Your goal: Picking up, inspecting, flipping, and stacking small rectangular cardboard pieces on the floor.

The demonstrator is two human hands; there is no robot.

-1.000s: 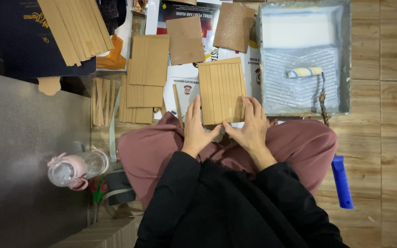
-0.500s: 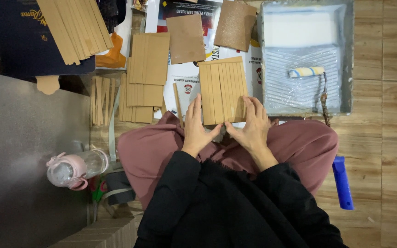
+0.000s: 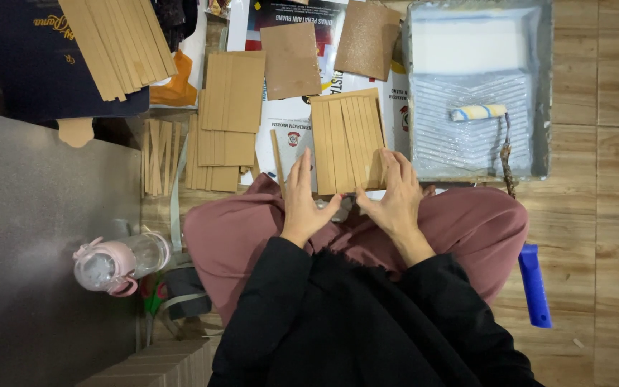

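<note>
Your left hand (image 3: 302,197) and right hand (image 3: 394,195) lie flat, gripping nothing, steadying the slat panel (image 3: 347,141) just left of the paint tray (image 3: 543,86); uneven pressure could skew the slats.

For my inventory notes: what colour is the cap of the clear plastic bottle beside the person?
The clear plastic bottle's cap is pale pink, seen in the head view.
</note>
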